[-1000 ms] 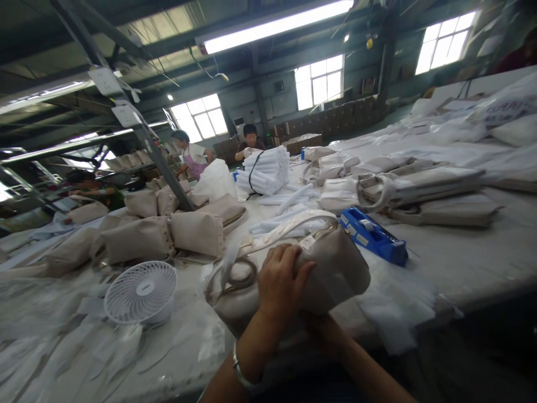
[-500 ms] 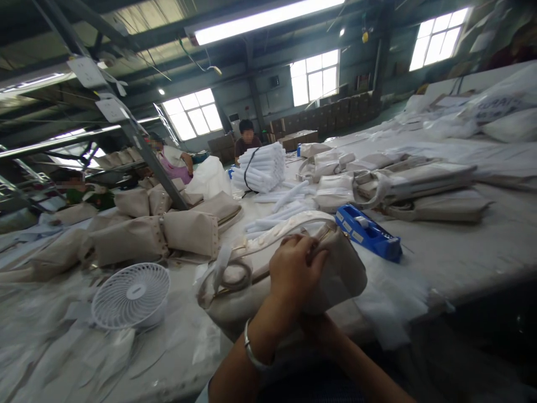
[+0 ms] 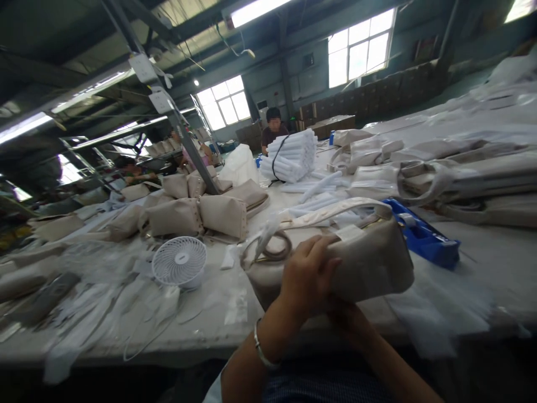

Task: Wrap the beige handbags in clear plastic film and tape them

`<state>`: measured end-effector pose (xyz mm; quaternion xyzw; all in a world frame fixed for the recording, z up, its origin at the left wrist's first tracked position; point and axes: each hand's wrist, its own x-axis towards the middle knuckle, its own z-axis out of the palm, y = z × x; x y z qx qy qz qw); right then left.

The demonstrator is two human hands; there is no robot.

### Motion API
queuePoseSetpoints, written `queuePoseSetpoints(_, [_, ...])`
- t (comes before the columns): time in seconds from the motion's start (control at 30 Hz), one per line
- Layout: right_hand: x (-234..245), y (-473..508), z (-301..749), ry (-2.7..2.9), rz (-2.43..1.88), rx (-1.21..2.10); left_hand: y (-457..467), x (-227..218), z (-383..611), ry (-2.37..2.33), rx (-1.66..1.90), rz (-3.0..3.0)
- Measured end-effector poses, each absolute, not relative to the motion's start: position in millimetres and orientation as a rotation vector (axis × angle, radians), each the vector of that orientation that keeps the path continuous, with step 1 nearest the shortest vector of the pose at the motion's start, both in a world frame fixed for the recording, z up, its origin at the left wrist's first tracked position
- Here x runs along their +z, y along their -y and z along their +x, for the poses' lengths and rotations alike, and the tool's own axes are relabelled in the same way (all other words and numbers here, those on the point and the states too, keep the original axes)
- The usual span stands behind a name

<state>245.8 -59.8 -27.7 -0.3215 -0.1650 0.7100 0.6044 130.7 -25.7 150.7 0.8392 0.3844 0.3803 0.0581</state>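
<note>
A beige handbag with a wrapped strap lies at the near edge of the table. My left hand, with a bracelet on its wrist, is closed over the bag's top edge. My right hand reaches under the bag from below; its fingers are hidden behind the bag and my left hand. The bag's looped handle rests to the left of my hands.
A blue tape dispenser lies right of the bag. A small white fan sits to the left. Several beige bags and a bundle of white rolls lie further back. More bags are piled at right. People work at the far end.
The view has swung left and tilted. My left hand stays gripping the bag's top, having slid slightly along it. The bag has shifted little on the table.
</note>
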Motion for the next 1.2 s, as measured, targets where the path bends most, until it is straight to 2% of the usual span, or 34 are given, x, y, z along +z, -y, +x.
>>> queuePoseSetpoints(0.23, [-24,53,246,0.122,-0.728,1.615,38,127,48,-1.701,1.197,2.812])
queuePoseSetpoints(0.5, [-28,54,248,0.199,-0.736,1.613,31,114,33,-1.792,1.035,2.943])
queuePoseSetpoints(0.63, [-27,52,247,0.264,-0.719,1.640,34,105,21,-1.715,1.200,2.877])
queuePoseSetpoints(0.77, [-25,53,246,0.256,-0.721,1.674,47,113,8,-1.543,1.584,2.676])
queuePoseSetpoints(0.83, [-24,54,247,0.245,-0.727,1.688,52,118,4,-1.556,1.659,2.678])
queuePoseSetpoints(1.0, [-22,52,246,0.189,-0.730,1.649,50,118,7,-1.639,1.216,2.911])
queuePoseSetpoints(1.2, [-14,57,244,0.304,-0.677,1.674,38,110,19,-1.629,1.334,2.969])
